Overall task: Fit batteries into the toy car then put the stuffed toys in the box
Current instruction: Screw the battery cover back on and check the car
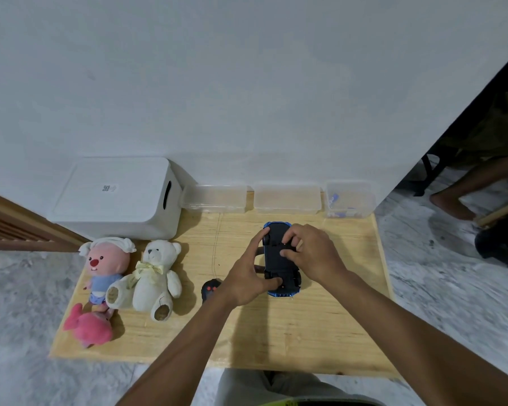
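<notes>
The toy car lay upside down, black underside up, on the wooden board, right of the white bear. The left hand was closed around the car's left side, thumb on the near end. The right hand gripped the right side, fingertips pressed on the underside. The pink-faced plush and pink plush lay left of the bear; the white lidded box stood behind it; a black remote lay to its right.
</notes>
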A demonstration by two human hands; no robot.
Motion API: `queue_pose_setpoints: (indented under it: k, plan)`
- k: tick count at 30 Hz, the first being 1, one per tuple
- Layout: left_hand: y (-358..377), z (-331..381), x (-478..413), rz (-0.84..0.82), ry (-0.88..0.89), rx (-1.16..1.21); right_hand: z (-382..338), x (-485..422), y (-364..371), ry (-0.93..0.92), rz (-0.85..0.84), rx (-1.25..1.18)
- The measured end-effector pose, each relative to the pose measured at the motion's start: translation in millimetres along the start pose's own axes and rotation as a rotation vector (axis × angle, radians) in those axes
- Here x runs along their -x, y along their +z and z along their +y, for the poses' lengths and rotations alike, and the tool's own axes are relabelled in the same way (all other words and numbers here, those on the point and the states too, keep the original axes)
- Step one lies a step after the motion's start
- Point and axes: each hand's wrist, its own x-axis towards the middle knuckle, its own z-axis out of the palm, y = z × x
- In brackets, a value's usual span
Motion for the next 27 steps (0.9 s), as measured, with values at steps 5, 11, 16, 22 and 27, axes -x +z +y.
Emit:
queue_pose_setpoints:
  k: [5,11,16,22,27]
  plan:
    - [1,-5,2,-0.002,0.006,-0.013,6,5,2,-0.002,0.018,0.009]
    - [-20,-16,6,0.044,-0.055,-0.007,37,3,4,0.244,0.005,0.015]
    - [-28,-22,11,0.05,-0.081,-0.022,47,11,43,0.403,-0.114,0.086]
    - [-29,-22,16,0.035,-0.082,-0.001,52,12,68,0.408,-0.034,0.077]
    - [-30,-13,19,0.042,-0.081,0.0,49,12,38,0.345,0.049,-0.089]
